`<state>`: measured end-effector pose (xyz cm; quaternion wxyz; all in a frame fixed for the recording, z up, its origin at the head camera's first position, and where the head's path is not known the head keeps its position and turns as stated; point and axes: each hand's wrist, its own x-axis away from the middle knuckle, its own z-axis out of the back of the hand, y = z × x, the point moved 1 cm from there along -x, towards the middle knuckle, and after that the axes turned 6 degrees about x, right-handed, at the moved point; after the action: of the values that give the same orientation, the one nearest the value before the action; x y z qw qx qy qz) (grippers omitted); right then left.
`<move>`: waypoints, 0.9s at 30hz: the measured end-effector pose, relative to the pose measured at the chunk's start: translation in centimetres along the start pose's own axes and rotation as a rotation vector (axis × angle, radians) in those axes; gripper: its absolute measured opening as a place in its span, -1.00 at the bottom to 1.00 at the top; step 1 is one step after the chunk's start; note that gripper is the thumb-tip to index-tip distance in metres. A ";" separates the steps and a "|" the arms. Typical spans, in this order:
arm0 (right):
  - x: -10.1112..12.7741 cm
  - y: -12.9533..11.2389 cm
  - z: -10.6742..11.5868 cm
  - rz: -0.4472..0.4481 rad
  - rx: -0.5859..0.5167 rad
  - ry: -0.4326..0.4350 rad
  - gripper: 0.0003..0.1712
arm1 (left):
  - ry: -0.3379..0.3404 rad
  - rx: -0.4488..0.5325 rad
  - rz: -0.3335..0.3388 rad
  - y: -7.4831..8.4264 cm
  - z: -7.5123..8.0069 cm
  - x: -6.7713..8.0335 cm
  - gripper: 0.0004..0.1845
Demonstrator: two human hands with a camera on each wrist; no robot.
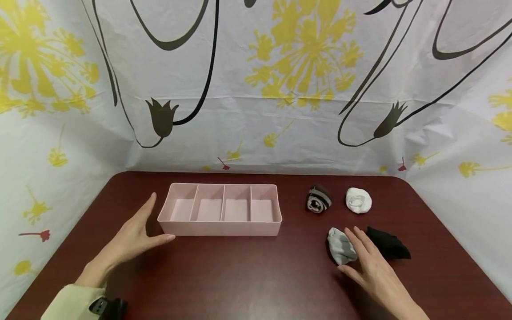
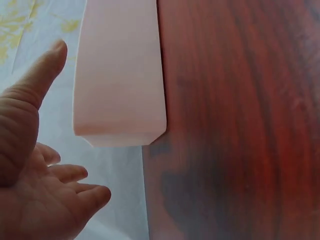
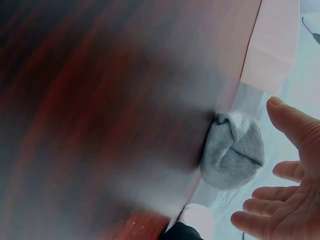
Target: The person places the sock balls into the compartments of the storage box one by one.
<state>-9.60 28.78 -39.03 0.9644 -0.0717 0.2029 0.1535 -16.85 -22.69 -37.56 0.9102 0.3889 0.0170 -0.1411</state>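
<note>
Head view: on a dark red-brown table (image 1: 240, 275), a person's right grip (image 1: 374, 271) is released, fingers extended. The gray cloth bundle (image 1: 341, 247) lies just left of it, between thumb and index fingertips. A black bundle (image 1: 388, 244) lies past the fingers; striped (image 1: 318, 199) and white (image 1: 358, 201) bundles sit farther back. The left grip (image 1: 131, 240), also released, is beside the pink four-compartment tray's (image 1: 220, 229) left end.

Left wrist view: the thumb stands apart from the fingers, near the tray.

Right wrist view: the gray bundle faces the spread hand, a visible gap between.
</note>
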 end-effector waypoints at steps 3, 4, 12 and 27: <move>0.0 0.2 0.1 -0.007 -0.012 -0.010 0.05 | -0.012 0.000 -0.008 -0.4 0.1 -0.7 0.26; 0.0 0.2 0.1 -0.009 -0.020 -0.012 0.05 | -0.016 -0.001 -0.008 -0.5 0.2 -0.9 0.26; -0.3 0.5 0.0 -0.022 -0.042 -0.065 0.00 | -0.074 0.030 -0.019 -1.6 0.4 -2.7 0.27; -1.1 1.0 -0.9 0.032 0.005 -0.026 -0.10 | -0.172 0.101 -0.017 -2.5 0.5 -4.7 0.29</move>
<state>-11.19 29.21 -39.52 0.9646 -0.0641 0.1917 0.1694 -22.07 -23.55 -38.31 0.8864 0.4205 -0.0648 -0.1824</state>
